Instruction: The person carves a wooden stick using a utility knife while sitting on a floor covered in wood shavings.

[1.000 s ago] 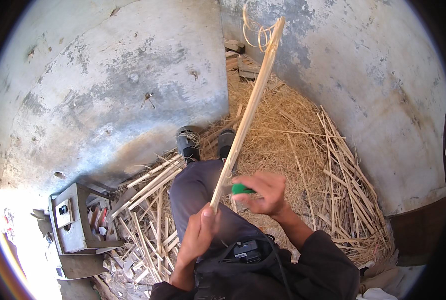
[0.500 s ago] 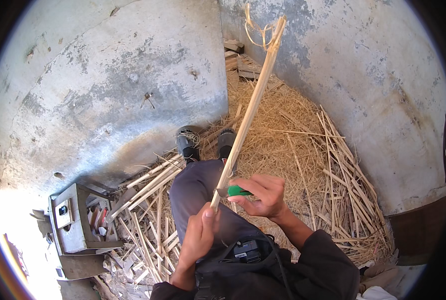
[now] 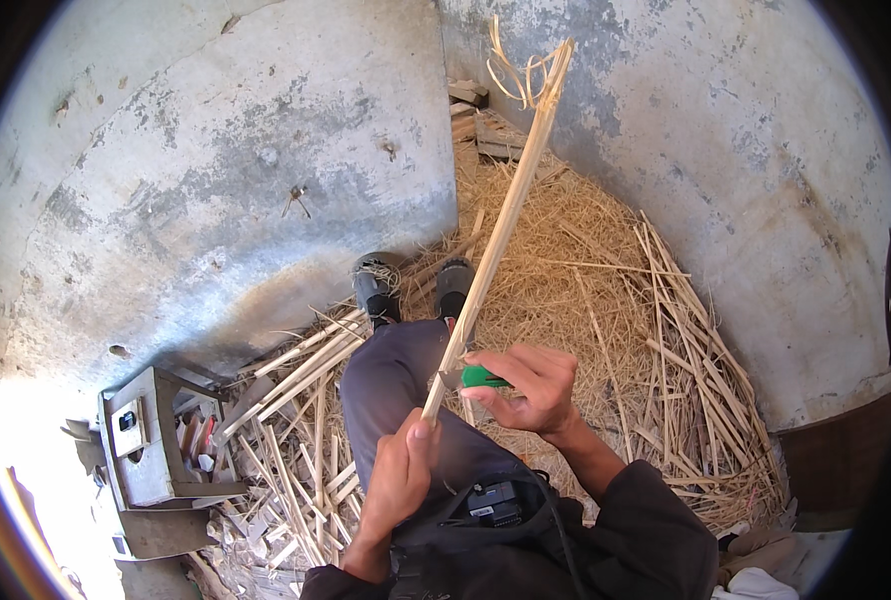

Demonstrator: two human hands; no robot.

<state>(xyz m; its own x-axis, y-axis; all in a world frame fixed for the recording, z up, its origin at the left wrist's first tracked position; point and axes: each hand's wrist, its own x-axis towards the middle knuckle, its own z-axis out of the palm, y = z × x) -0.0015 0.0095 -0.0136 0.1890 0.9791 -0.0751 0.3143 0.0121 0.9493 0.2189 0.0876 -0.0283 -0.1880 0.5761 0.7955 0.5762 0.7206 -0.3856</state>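
My left hand (image 3: 404, 465) is closed round the near end of a long pale wooden strip (image 3: 506, 222), perhaps split bamboo. The strip slants up and away over my leg, and thin curled shavings (image 3: 521, 75) hang at its far end. In my right hand (image 3: 534, 388) is a knife with a green handle (image 3: 484, 377), pinched between thumb and fingers. Its short blade (image 3: 450, 380) lies against the strip a little beyond my left hand.
Loose shavings (image 3: 556, 270) heap up before my shoes (image 3: 376, 285). Split sticks (image 3: 701, 390) pile on the right, more sticks (image 3: 306, 370) on the left. A wooden stool-like box (image 3: 151, 440) stands at left. Worn plaster walls (image 3: 266, 120) meet ahead in a corner.
My right hand and the knife have shifted slightly away from me along the strip. The strip's far end has dipped a little; my left hand keeps its hold.
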